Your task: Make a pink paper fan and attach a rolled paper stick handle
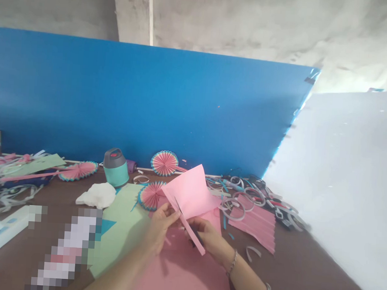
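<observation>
My left hand (163, 225) pinches the lower left edge of a sheet of pink paper (190, 191), which is held up above the table. Black-handled scissors (197, 236) are in my right hand (211, 240), their blade showing along the paper's lower edge. A narrow pink strip (194, 238) runs down from the cut edge in front of the scissors. Beneath both hands lies more pink paper (185, 276). Just behind the left hand is a pleated pink paper fan (151, 196) with a blue rim, partly covered by the raised sheet.
Green paper (121, 228) lies to the left, near a crumpled white tissue (97, 195) and a teal container (116, 168). Rolled strips (233, 208) and pleated pink paper (256, 223) are on the right. A blue partition (133, 102) stands behind; a white panel (348, 185) borders the right.
</observation>
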Motion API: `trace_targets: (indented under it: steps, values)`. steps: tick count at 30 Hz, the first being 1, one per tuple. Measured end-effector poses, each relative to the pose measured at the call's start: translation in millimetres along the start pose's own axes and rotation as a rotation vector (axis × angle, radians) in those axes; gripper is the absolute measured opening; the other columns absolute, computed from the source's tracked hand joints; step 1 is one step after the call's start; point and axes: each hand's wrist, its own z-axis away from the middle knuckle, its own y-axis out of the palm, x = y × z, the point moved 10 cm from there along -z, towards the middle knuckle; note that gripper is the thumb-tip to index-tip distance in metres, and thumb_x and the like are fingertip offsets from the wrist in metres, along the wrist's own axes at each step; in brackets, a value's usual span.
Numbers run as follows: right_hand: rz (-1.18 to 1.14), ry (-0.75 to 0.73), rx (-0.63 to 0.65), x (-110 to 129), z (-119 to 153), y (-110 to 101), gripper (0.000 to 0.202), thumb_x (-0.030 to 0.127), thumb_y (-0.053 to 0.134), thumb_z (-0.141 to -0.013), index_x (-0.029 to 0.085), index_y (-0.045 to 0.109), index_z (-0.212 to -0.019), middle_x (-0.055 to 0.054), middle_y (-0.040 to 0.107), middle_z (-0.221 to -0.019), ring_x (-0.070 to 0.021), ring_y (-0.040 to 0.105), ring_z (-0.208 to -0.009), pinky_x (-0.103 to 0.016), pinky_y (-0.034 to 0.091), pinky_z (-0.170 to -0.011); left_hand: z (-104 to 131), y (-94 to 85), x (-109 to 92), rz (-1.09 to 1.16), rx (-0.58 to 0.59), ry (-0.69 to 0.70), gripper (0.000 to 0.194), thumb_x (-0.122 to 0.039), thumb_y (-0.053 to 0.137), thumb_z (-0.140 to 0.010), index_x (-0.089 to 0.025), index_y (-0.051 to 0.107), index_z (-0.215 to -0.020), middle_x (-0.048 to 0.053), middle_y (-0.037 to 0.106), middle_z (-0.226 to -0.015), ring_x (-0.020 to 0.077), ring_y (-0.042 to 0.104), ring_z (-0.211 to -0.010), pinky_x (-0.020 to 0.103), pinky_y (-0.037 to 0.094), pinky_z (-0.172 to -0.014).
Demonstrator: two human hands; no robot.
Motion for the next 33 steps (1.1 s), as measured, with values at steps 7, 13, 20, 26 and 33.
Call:
trace_targets:
  steps: [7, 13, 20, 26, 33]
  values:
    - [0.008, 0.019, -0.027, 7.1, 3.4, -0.2, 0.032, 0.035, 0.079, -0.052, 0.014, 0.065, -0.073, 0.005, 0.054, -0.056, -0.0046, 0.04, -0.046, -0.018, 0.03, -0.046, 1.8, -0.6, -1.2, 0.019, -0.016, -0.004, 0.036, -0.03, 0.077, -0.061, -0.015, 0.064, -0.091, 0.005, 0.069, -0.077, 0.0163, 0.063, -0.063, 0.027, 0.05, -0.062]
    - [0.024, 0.026, -0.033, 8.0, 3.7, -1.5, 0.036, 0.037, 0.08, -0.051, 0.015, 0.065, -0.074, 0.004, 0.055, -0.057, -0.0056, 0.042, -0.047, -0.019, 0.033, -0.048, 0.6, -2.9, 1.5, 0.012, -0.023, -0.023, 0.039, -0.031, 0.079, -0.057, -0.014, 0.065, -0.089, 0.006, 0.069, -0.078, 0.0161, 0.062, -0.063, 0.026, 0.049, -0.059]
    - [0.033, 0.054, -0.034, 4.8, 5.1, -3.3, 0.038, 0.038, 0.081, -0.051, 0.015, 0.065, -0.077, 0.003, 0.059, -0.062, -0.006, 0.046, -0.048, -0.018, 0.034, -0.048, -0.3, -5.3, 6.2, 0.014, -0.026, -0.047, 0.038, -0.03, 0.079, -0.057, -0.014, 0.065, -0.088, 0.006, 0.069, -0.078, 0.0151, 0.062, -0.061, 0.025, 0.049, -0.057]
    - [0.021, 0.036, -0.04, 6.6, 3.8, -3.8, 0.036, 0.034, 0.083, -0.048, 0.014, 0.066, -0.072, 0.003, 0.059, -0.059, -0.0056, 0.045, -0.048, -0.018, 0.034, -0.047, -4.5, -14.4, 12.6, 0.04, -0.066, -0.052, 0.03, -0.04, 0.073, -0.066, -0.014, 0.064, -0.076, 0.003, 0.067, -0.063, 0.0135, 0.06, -0.053, 0.024, 0.047, -0.054]
    - [0.046, 0.077, -0.046, 4.3, 5.5, -4.7, 0.034, 0.034, 0.081, -0.049, 0.014, 0.066, -0.073, 0.004, 0.058, -0.058, -0.0045, 0.042, -0.046, -0.017, 0.029, -0.045, -10.2, -28.9, 1.9, 0.021, -0.134, 0.04, 0.032, -0.034, 0.074, -0.064, -0.014, 0.067, -0.088, 0.006, 0.071, -0.082, 0.0155, 0.064, -0.069, 0.022, 0.046, -0.06]
